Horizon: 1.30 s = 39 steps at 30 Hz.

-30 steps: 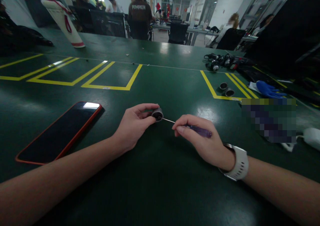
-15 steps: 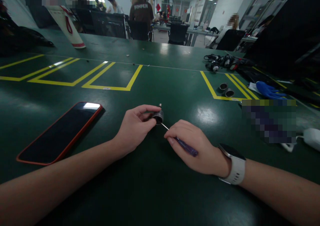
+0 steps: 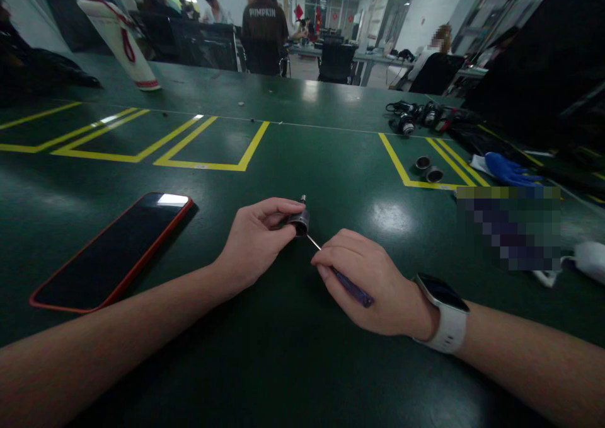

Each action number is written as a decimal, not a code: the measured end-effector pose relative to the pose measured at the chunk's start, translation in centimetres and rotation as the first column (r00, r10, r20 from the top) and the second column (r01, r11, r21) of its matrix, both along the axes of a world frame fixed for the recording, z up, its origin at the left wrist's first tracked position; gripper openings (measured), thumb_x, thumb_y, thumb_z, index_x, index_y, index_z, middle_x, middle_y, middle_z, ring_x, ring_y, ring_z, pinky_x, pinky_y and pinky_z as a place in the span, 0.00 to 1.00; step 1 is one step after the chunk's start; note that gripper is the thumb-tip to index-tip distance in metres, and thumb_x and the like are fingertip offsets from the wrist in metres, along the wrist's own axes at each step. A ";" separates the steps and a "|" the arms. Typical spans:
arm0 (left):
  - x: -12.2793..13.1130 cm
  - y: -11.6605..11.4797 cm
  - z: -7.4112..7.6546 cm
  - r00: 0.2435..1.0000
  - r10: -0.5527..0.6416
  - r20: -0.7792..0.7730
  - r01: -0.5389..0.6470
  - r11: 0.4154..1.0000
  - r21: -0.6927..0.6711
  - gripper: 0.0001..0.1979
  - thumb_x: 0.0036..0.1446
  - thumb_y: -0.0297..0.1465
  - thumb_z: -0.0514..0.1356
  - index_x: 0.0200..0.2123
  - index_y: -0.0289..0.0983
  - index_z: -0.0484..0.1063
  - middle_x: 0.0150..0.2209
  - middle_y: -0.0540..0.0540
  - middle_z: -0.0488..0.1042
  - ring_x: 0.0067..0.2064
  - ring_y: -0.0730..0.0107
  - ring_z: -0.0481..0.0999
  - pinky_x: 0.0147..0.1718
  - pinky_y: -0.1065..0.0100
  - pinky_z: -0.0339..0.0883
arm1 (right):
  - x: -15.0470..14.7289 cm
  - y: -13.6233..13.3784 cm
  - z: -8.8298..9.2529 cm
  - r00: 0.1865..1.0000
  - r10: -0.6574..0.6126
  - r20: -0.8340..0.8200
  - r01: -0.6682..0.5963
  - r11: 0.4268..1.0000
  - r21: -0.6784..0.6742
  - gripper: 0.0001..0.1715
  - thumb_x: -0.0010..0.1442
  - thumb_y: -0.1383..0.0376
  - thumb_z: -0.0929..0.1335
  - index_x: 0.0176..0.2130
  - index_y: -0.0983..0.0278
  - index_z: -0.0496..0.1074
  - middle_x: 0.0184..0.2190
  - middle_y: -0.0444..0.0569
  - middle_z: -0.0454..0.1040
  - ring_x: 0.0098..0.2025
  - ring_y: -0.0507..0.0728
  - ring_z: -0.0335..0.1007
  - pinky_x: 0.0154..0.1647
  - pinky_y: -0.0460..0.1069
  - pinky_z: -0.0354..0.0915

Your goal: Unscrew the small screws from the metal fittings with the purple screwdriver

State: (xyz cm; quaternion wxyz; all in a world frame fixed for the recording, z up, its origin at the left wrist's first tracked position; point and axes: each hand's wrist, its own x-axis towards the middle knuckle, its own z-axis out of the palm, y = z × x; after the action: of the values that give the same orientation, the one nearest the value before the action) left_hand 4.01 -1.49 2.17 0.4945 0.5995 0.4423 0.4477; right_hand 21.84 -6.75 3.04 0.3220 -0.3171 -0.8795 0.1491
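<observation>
Green table, shirt reading "PUMPKIN"; right fingers around tool

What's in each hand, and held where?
Left hand: small round metal part, held by its outside between thumb and fingers. Right hand: screwdriver, held by its purple handle.

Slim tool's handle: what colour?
The handle is dark purple; see the head view, the only one.
</observation>
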 end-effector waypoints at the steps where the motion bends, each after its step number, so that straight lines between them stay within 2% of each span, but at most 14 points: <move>1: 0.0 0.0 0.0 1.000 0.002 0.003 -0.002 1.000 -0.005 0.12 0.44 0.23 0.62 0.36 0.35 0.75 0.43 0.46 0.78 0.46 0.65 0.76 0.52 0.61 0.66 | 0.0 0.0 0.0 1.000 -0.007 0.000 0.007 1.000 0.002 0.07 0.57 0.73 0.62 0.37 0.71 0.69 0.30 0.52 0.71 0.33 0.54 0.64 0.34 0.50 0.63; 9: 0.2 0.0 0.2 1.000 0.021 0.022 -0.020 0.999 -0.049 0.12 0.43 0.22 0.62 0.35 0.36 0.76 0.40 0.47 0.78 0.44 0.63 0.76 0.50 0.59 0.67 | 0.1 0.0 -0.1 0.999 0.028 -0.018 -0.027 0.999 0.024 0.06 0.58 0.73 0.63 0.37 0.70 0.69 0.31 0.52 0.72 0.33 0.54 0.65 0.35 0.50 0.63; 16: 0.0 -0.1 0.2 1.000 -0.007 0.013 0.007 1.000 -0.026 0.13 0.45 0.22 0.62 0.36 0.37 0.75 0.42 0.48 0.78 0.44 0.66 0.76 0.49 0.62 0.67 | -0.2 -0.2 -0.1 1.000 -0.017 0.011 0.017 1.000 0.000 0.08 0.59 0.73 0.62 0.39 0.71 0.69 0.32 0.52 0.71 0.33 0.54 0.64 0.35 0.50 0.64; 21: 0.1 -0.2 0.6 1.000 -0.012 0.001 0.012 0.997 -0.070 0.12 0.45 0.22 0.62 0.36 0.36 0.75 0.41 0.48 0.78 0.44 0.68 0.76 0.48 0.64 0.68 | -0.3 -0.1 -0.1 0.999 -0.031 0.023 0.031 1.000 0.005 0.08 0.58 0.73 0.63 0.38 0.73 0.70 0.31 0.53 0.72 0.33 0.54 0.64 0.35 0.50 0.64; 27: 0.5 0.3 0.7 0.993 0.061 0.097 -0.044 0.983 -0.177 0.11 0.44 0.23 0.62 0.35 0.34 0.75 0.39 0.46 0.78 0.39 0.67 0.77 0.43 0.63 0.71 | 0.3 -0.1 -0.2 0.998 0.017 -0.064 -0.011 0.996 0.088 0.06 0.57 0.73 0.63 0.35 0.71 0.70 0.29 0.52 0.72 0.31 0.53 0.65 0.33 0.50 0.63; 31: 0.5 0.6 0.7 0.981 0.096 0.171 -0.056 0.973 -0.223 0.15 0.40 0.21 0.65 0.36 0.34 0.74 0.38 0.45 0.78 0.41 0.65 0.76 0.46 0.60 0.69 | 0.3 -0.2 -0.1 0.996 0.073 -0.053 -0.064 0.987 0.149 0.07 0.56 0.73 0.63 0.36 0.71 0.69 0.28 0.52 0.73 0.30 0.54 0.65 0.31 0.50 0.63; 35: 0.4 0.6 0.8 0.972 0.095 0.215 -0.038 0.966 -0.255 0.19 0.39 0.20 0.66 0.39 0.35 0.73 0.42 0.45 0.77 0.45 0.64 0.75 0.48 0.61 0.67 | 0.2 -0.2 0.0 0.998 0.044 -0.050 -0.034 0.982 0.184 0.09 0.57 0.73 0.63 0.40 0.71 0.68 0.32 0.53 0.73 0.34 0.55 0.67 0.34 0.51 0.66; 39: 0.4 0.0 1.0 0.969 0.029 0.244 0.044 0.957 -0.287 0.21 0.41 0.18 0.64 0.41 0.37 0.72 0.44 0.47 0.75 0.43 0.68 0.76 0.46 0.65 0.69 | 0.2 0.3 -0.2 0.996 -0.082 -0.046 0.089 0.979 0.183 0.12 0.60 0.73 0.62 0.46 0.67 0.66 0.42 0.54 0.73 0.44 0.56 0.67 0.43 0.54 0.67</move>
State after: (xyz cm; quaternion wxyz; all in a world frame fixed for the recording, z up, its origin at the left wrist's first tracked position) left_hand 4.42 -1.52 3.14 0.6297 0.4622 0.4363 0.4466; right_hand 21.99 -6.48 2.88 0.3728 -0.3204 -0.8689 0.0588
